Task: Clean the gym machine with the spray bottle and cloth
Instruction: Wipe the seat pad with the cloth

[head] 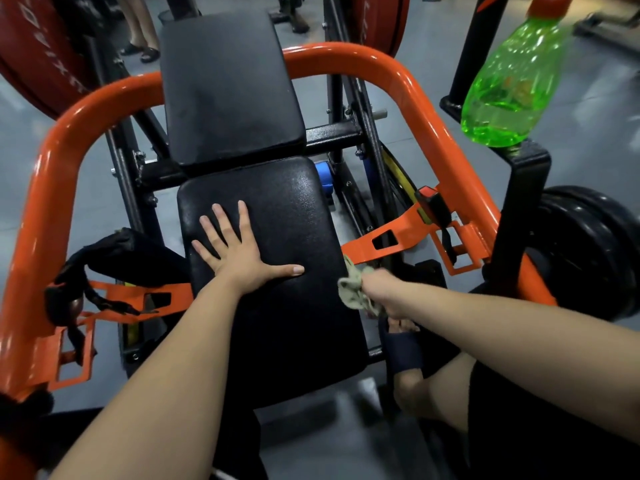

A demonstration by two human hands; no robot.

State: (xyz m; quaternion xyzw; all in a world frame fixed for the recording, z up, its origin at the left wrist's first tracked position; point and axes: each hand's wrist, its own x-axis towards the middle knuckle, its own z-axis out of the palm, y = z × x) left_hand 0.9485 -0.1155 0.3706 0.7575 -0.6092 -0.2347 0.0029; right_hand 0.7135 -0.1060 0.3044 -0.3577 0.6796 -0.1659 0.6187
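Head camera is looking down over the gym machine (332, 133), and we are leaning in with both arms out. We are laying our left hand (242, 251) flat on the black seat pad (287, 306), palm down, fingers spread wide and thumb pointing off to the right. By our reading it is bracing us while the other arm is working the side.

Our right hand (384, 292) is gripping the cloth (356, 289), fingers curled round it in a fist so the pale, crumpled fabric is spilling out the front. It is sitting just off the right edge of the pad, right beside the orange lever bracket (388, 240), which looks to us like the spot being wiped.

The spray bottle (512, 84) is waiting up at the right, apparently perched on a black upright (526, 174) and leaning a little. That is out of the way, we reckon, yet handy for the next squirt. It is translucent green with an orange top, blurred, with liquid pooling low inside.

As for the machine, the seat pad is showing a pebbled black skin with a sheen near its upper right; damp or just lamp glare, we cannot tell. The back pad (228, 88) above is looking duller, and the orange tube frame (346, 53) is gleaming all round.
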